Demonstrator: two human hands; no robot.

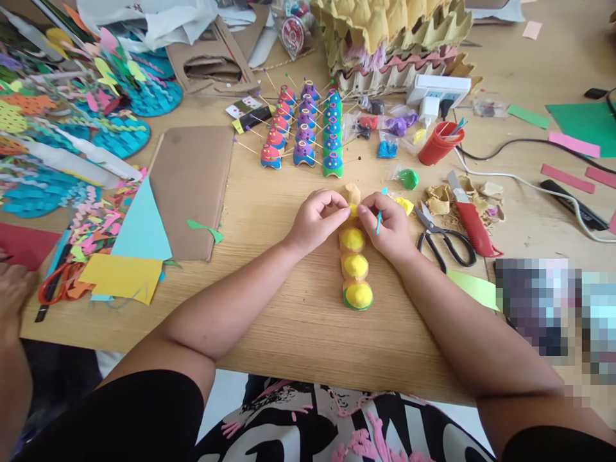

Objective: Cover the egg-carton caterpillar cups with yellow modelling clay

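Observation:
A strip of egg-carton cups (pixel 345 262) lies lengthwise on the table in front of me, with yellow clay (pixel 355 265) covering several of its domes and some green along the nearest cup. My left hand (pixel 320 221) is closed at the upper part of the strip, thumb and finger pinching the yellow clay on a dome. From the other side, my right hand (pixel 389 226) presses thumb and finger on the same clay. A thin blue clay-modelling stick (pixel 378 222) is tucked in the right fingers. The strip's far end cup (pixel 353 192) is bare cardboard.
Painted egg-carton caterpillars (pixel 304 131) stand beyond my hands, with pins sticking out sideways. To the right lie scissors (pixel 445 237), a red-handled knife (pixel 474 224) and a red cup (pixel 440 142). Cardboard (pixel 190 186) and paper pieces lie left; another person's hand (pixel 14 289) is at the left edge.

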